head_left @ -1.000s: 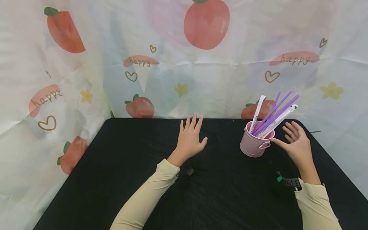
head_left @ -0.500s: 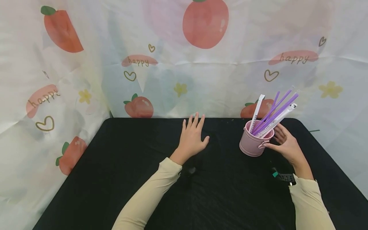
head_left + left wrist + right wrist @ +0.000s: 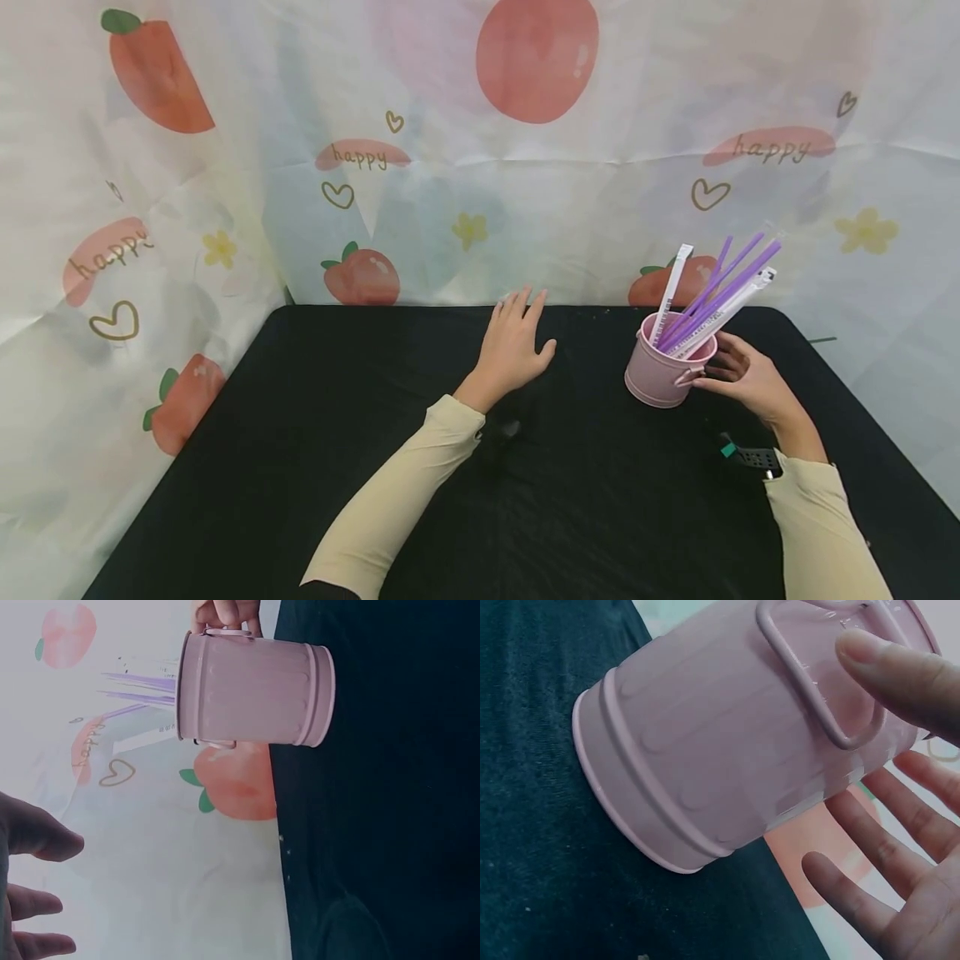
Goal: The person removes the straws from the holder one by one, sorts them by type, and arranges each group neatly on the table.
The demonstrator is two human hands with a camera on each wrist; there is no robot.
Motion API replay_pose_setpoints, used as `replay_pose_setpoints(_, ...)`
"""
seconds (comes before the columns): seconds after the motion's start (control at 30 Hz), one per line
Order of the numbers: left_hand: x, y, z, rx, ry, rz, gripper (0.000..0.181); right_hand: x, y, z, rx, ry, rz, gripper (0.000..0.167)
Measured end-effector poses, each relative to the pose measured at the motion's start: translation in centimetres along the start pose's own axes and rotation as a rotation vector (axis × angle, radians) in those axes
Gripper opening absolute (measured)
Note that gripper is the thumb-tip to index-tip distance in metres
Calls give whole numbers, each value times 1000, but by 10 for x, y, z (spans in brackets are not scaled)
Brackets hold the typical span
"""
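right hand (image 3: 753, 387) moved to bucket (image 3: 657, 379), parted, contact unclear | left hand (image 3: 514, 348) spread, free | table edge (image 3: 420, 309) behind

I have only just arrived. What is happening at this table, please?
A person's right hand is beside a pink bucket, at its handle, with fingers spread, not closed round it. The bucket stands upright on the black table, holding purple and white sticks. The left hand is away from it, holding nothing.

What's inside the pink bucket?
Purple straws and slim white packets stick out of the pink bucket. Their lower ends, and anything deeper, are hidden by its wall.
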State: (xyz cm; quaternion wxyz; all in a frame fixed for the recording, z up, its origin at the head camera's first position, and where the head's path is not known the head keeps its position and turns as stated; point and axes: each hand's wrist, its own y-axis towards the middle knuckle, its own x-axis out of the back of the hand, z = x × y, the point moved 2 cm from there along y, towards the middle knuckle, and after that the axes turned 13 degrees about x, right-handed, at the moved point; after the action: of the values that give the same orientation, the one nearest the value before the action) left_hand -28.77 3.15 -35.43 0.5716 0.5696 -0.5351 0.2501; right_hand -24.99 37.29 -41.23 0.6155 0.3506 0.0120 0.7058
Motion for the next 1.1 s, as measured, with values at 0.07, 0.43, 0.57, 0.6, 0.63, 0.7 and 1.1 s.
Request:
replay_pose_setpoints(0.07, 0, 5, -4, -8, -19, -9, 64, -1, -1, -1, 5, 28, -17, 75)
replay_pose_setpoints(0.43, -8, 42, -26, 11, -262, 44, 54, -4, -2, -7, 10, 66, -82, 66)
replay_pose_setpoints(0.57, -14, 53, -34, 20, -369, 79, 51, -4, -2, -7, 19, 57, -98, 64)
replay_pose_setpoints(0.6, -17, 56, -36, 23, -401, 84, 50, -4, -2, -6, 19, 49, -103, 64)
replay_pose_setpoints(0.63, -19, 58, -37, 28, -433, 88, 49, -4, -1, -6, 20, 38, -106, 63)
replay_pose_setpoints(0.7, -24, 62, -41, 41, -505, 91, 48, -5, -1, -6, 20, 21, -109, 63)
replay_pose_setpoints(1.1, -53, 78, -72, 66, -838, 135, 42, -5, -2, -6, 12, -38, -113, 64)
